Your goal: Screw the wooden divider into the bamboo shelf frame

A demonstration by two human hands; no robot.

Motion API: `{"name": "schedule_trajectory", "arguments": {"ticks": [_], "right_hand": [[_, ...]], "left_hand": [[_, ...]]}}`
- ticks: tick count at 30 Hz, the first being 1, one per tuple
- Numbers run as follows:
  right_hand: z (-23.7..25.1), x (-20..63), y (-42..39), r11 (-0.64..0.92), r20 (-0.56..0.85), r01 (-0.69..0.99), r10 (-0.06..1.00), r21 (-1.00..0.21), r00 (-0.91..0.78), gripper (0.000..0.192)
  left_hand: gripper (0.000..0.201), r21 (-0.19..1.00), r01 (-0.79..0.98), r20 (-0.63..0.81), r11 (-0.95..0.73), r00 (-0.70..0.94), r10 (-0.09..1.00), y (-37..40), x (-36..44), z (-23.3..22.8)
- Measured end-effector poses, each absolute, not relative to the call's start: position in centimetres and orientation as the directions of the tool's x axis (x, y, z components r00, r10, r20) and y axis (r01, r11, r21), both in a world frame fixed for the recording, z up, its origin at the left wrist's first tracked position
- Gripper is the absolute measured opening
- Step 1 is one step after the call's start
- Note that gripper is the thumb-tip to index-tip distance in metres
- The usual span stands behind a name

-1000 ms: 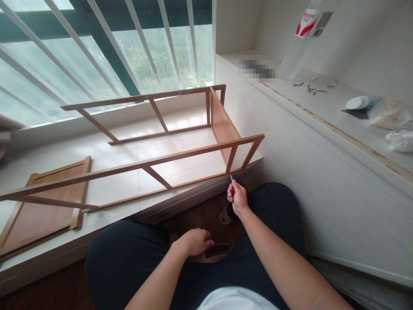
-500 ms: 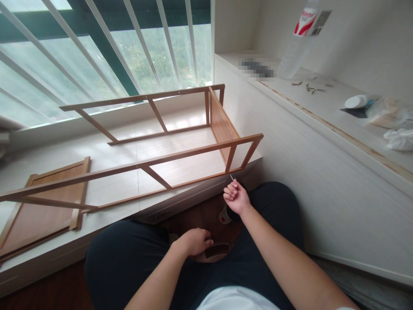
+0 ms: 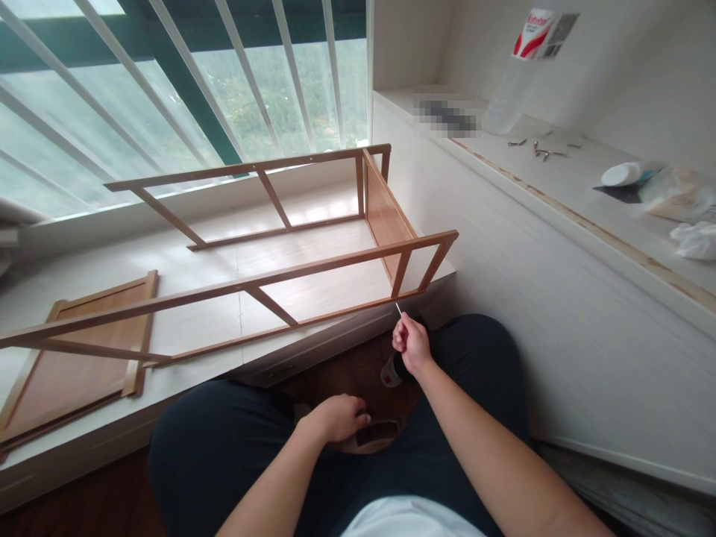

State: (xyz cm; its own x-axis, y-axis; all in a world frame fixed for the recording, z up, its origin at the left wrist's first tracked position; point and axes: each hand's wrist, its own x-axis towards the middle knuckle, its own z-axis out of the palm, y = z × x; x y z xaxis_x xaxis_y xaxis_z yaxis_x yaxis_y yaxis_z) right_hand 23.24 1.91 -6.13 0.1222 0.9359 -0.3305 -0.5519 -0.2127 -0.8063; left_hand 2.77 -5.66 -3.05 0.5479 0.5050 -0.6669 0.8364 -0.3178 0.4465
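Right hand [image 3: 411,344]: fingers curled into a tight fist around a thin metal tool [image 3: 398,308], likely a hex key; only a short silvery tip shows above the knuckles. The tip points up at the lower front rail of the wooden frame [image 3: 313,277], at its right corner, touching or just short of it; cannot tell which.

Left hand [image 3: 337,418]: low between the knees, fingers loosely bent, palm down, resting on the edge of a small dark brown dish or box [image 3: 376,435]. Whether it grips anything is hidden.

Frame: slim, light-brown slats with a smooth finish, lying on its side on the pale window ledge [image 3: 212,253]. Two long ladder-like sides with diagonal braces; one flat solid panel joins them at the right end.

A second flat wooden panel [image 3: 72,365] with a raised border lies on the ledge, well apart, far left.

White window bars [image 3: 235,74] behind, glass beyond.

Right counter [image 3: 559,194]: white, wood-grain texture. On it are a clear plastic bottle [image 3: 517,74] with a red label, small metal fittings [image 3: 540,148] and crumpled plastic bags [image 3: 679,205].
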Motion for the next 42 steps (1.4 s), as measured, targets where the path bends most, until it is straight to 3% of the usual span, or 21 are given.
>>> {"name": "schedule_trajectory", "arguments": {"ticks": [3, 5, 8, 42], "right_hand": [[-6.4, 23.4, 1.9, -0.107, -0.134, -0.096, 0.93, -0.99, 0.341, 0.046], [-6.3, 23.7, 1.9, -0.062, -0.006, 0.143, 0.931, -0.988, 0.365, 0.048], [-6.0, 23.9, 1.9, -0.056, 0.055, 0.294, 0.933, -0.954, 0.355, 0.048], [-6.7, 24.3, 2.4, -0.057, 0.125, 0.512, 0.941, -0.857, 0.314, 0.047]], "left_hand": [[0.041, 0.442, 0.84, -0.671, -0.316, 0.543, 0.505, -5.7, 2.8, -3.0], [0.041, 0.438, 0.843, -0.677, -0.313, 0.538, 0.502, -5.6, 2.8, -3.0], [0.04, 0.437, 0.846, -0.682, -0.307, 0.534, 0.5, -5.6, 2.8, -2.8], [0.039, 0.444, 0.841, -0.676, -0.309, 0.541, 0.501, -5.6, 2.8, -3.0]]}}
